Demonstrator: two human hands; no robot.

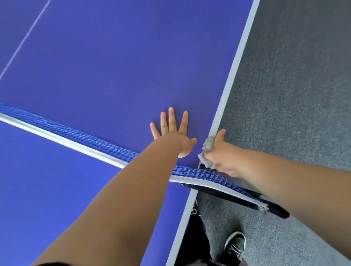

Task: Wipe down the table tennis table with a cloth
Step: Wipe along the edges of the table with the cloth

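Note:
The blue table tennis table (106, 53) fills the left and middle of the view, with a white edge line along its right side. My left hand (175, 132) lies flat on the blue top with fingers spread, just beyond the net. My right hand (220, 151) grips a small grey cloth (208, 148) against the table's white side edge, right next to the net post. The cloth is bunched and partly hidden under my fingers.
The blue net (60, 132) with its white top band runs diagonally from the left to the black net post clamp (243, 199) at the table edge. Grey carpet (305, 74) covers the floor on the right. My black shoe (235, 246) stands near the table side.

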